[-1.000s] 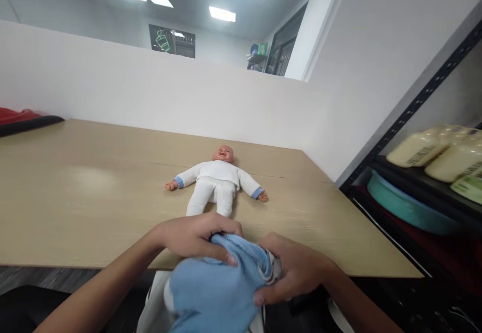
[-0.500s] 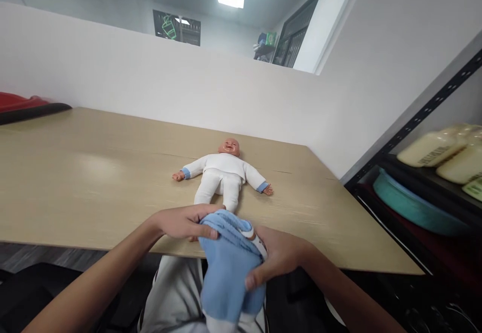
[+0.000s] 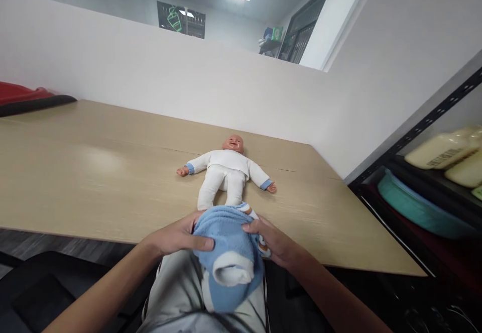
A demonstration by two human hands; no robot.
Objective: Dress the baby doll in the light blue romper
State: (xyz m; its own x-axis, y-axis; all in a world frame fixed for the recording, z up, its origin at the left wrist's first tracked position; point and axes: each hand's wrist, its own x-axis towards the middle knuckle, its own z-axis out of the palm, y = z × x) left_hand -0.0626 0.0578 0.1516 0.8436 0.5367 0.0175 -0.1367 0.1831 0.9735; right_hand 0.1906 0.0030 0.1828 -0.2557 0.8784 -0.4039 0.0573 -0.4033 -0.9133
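Observation:
Small blue trousers are bunched between my two hands, above my lap at the table's front edge. One leg end with a white cuff faces me, its opening showing. My left hand grips the left side of the gathered cloth, thumb on top. On the other side my right hand pinches the cloth, by a white strip with coloured marks. Just beyond lies a baby doll on its back in white clothes with blue sleeve cuffs, arms spread. The trousers and my hands hide its feet.
The doll lies on a wooden table against a white partition wall. A red item with a black edge sits at the far left. To the right, a dark shelf holds a teal basin and cream-coloured packages.
The hanging trouser legs have swung up toward me, so a white cuff opening now shows. My right thumb has moved up onto the gathered cloth. The doll stays put while the view shifts slightly.

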